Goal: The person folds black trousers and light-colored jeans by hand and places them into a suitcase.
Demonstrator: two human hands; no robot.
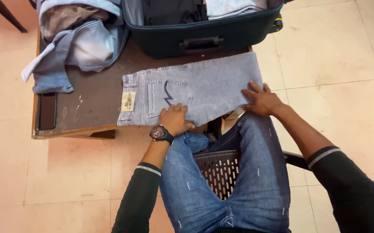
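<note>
A pair of light grey jeans [208,84] lies folded across the near edge of a dark brown table [94,101], back pocket and a tan patch facing up. My left hand [176,119], with a black wristwatch, presses flat on the jeans just below the pocket. My right hand [261,100] rests flat on the folded right end of the jeans, which overhangs the table edge. Neither hand grips the cloth; fingers are spread.
An open dark teal suitcase [204,36] with folded clothes stands at the table's far side. A heap of blue denim garments [77,43] lies at the far left. A dark phone [47,111] lies by the left edge. I sit on a brown plastic chair [217,170] over tiled floor.
</note>
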